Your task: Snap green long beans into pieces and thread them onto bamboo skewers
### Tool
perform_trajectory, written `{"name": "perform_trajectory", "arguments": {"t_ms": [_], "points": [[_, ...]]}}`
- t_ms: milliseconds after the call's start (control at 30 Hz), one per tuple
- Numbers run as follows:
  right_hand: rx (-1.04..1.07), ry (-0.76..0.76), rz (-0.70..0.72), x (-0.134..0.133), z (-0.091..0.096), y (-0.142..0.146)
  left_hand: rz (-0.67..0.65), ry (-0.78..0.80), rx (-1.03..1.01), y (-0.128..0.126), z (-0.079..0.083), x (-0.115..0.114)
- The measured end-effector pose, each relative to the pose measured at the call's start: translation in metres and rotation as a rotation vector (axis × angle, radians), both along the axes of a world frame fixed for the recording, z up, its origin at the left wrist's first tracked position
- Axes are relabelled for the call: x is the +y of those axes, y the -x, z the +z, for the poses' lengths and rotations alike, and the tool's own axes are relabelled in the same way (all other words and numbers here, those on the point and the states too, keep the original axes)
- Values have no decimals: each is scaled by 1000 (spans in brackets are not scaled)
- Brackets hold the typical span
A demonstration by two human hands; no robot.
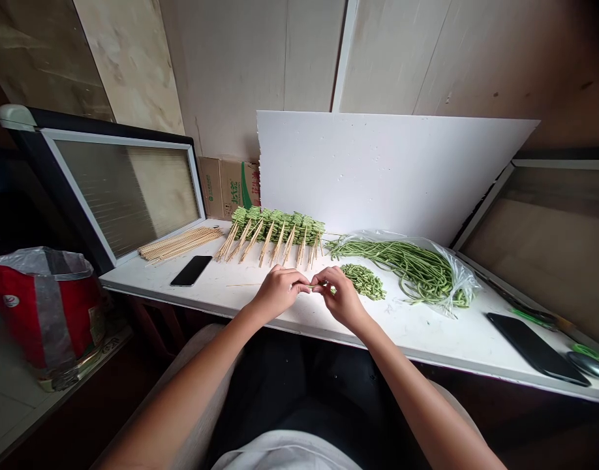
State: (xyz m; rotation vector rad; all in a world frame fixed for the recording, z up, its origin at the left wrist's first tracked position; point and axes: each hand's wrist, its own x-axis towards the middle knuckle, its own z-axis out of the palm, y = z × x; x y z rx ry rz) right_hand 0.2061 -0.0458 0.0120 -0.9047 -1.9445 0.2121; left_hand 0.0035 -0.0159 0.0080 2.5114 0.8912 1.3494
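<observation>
My left hand [280, 288] is closed in a pinch on a thin bamboo skewer [241, 284] whose shaft sticks out to the left. Facing it, my right hand [339, 295] pinches a short green bean piece [312, 286] at the skewer's tip, the fingertips almost meeting. How far the skewer enters the bean is hidden. Just behind my right hand lies a pile of cut bean pieces [367, 282]. Beyond my hands, skewered green bean pieces [280, 225] are stacked in a row, their bare stick ends pointing towards me.
Loose bamboo skewers [179, 245] and a phone [191, 271] lie on the left of the white table [221, 297]. To the right, whole long beans [417, 264] fill a clear plastic bag [468, 281]. A dark tablet-like slab [534, 346] and a mouse [590, 364] rest at the right edge.
</observation>
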Motion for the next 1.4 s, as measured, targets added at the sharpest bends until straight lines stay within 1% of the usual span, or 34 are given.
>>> {"name": "perform_trajectory", "arguments": {"t_ms": [133,300,400,467,567,633,700,800,900,933,1000,1067,1133,1200,1300,1400], "points": [[17,8,61,0,0,0,-68,90,-71,-1,-1,0],[56,64,149,2,-2,-2,-162,278,-148,-1,3,-3],[76,83,147,-1,-2,0,-223,436,-182,3,6,-2],[94,73,112,-3,1,0,-210,479,-210,9,7,2],[130,49,18,1,5,-8,-152,462,-237,18,7,11],[171,51,-78,8,4,-21,-121,461,-236,24,8,16],[190,87,-188,19,0,-36,-108,472,-223,27,7,19],[66,210,-333,33,-10,-56,-116,510,-188,26,3,21],[-97,336,-452,42,-24,-65,-117,542,-136,23,-3,21],[-140,360,-491,44,-29,-66,-115,543,-113,23,-5,21],[-204,363,-555,46,-38,-66,-106,530,-71,22,-8,21],[-242,308,-570,48,-45,-64,-92,509,-43,22,-10,21],[-257,248,-556,48,-51,-62,-82,495,-26,22,-10,21],[-261,234,-548,49,-54,-62,-78,489,-12,23,-10,21],[-237,238,-544,49,-55,-61,-83,466,0,22,-9,21],[-182,180,-535,48,-50,-60,-89,411,-3,21,-9,22]]}}
